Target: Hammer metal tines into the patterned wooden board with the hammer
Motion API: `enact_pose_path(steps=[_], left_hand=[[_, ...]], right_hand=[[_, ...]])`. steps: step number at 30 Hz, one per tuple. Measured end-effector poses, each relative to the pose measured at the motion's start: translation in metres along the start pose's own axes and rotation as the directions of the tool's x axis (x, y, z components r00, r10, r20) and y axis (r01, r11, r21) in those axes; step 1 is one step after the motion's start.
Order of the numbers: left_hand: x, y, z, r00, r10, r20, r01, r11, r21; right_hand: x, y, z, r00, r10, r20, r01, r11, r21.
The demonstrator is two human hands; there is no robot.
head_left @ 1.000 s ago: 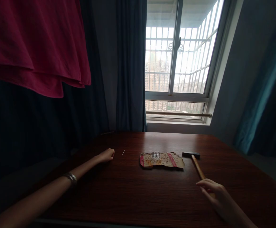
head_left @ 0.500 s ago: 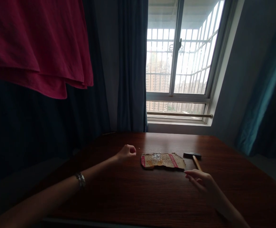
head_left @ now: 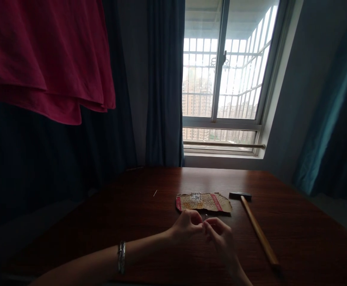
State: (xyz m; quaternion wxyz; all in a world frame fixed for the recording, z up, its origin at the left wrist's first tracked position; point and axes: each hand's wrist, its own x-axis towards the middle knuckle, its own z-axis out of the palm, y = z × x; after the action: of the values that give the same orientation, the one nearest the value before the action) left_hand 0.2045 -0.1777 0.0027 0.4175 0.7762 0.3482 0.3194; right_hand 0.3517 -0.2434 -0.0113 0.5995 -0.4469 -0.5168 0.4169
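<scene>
My left hand (head_left: 188, 224) and my right hand (head_left: 221, 234) meet just in front of a ragged, holed cardboard-like piece (head_left: 206, 204). A small nail (head_left: 206, 217) pokes up between their pinched fingertips; both hands seem to grip it. Several nails (head_left: 196, 196) stand upright in a row on the piece, which has red bands and dark dots. A single loose nail (head_left: 155, 193) lies on the tabletop to the left. To the right of my right hand rests a hammer (head_left: 258, 230), its dark head away from me and its wooden handle toward me.
Everything lies on a dark reddish-brown wooden table (head_left: 116, 222). Behind it are a barred window (head_left: 221, 95) and a blue curtain (head_left: 164, 87). A red cloth (head_left: 48, 59) hangs at the upper left.
My left hand has come right and nearer from beyond the piece's left end. My right hand has moved left, away from the hammer handle. Their fingertips now meet at the nail.
</scene>
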Motion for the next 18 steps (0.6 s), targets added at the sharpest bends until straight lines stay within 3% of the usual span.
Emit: enact_pose_path(steps=[4, 9, 13, 18], left_hand=[[0.002, -0.005, 0.005, 1.0, -0.002, -0.025, 0.002, 1.0, -0.014], [0.01, -0.01, 0.013, 0.992, -0.024, -0.124, 0.015, 0.998, -0.066], [0.023, -0.02, 0.021, 0.982, -0.066, -0.179, 0.043, 0.991, -0.127], [0.041, -0.03, 0.01, 0.955, 0.085, -0.283, -0.086, 0.996, 0.009]], right_hand=[[0.004, 0.006, 0.005, 0.999, 0.032, -0.012, -0.031, 0.999, 0.042], [0.016, 0.013, 0.008, 0.991, 0.031, -0.13, -0.015, 0.993, 0.118], [0.031, 0.018, 0.004, 0.994, 0.027, -0.101, -0.018, 0.996, 0.092], [0.064, 0.021, -0.013, 0.992, -0.013, -0.126, 0.018, 0.999, 0.039]])
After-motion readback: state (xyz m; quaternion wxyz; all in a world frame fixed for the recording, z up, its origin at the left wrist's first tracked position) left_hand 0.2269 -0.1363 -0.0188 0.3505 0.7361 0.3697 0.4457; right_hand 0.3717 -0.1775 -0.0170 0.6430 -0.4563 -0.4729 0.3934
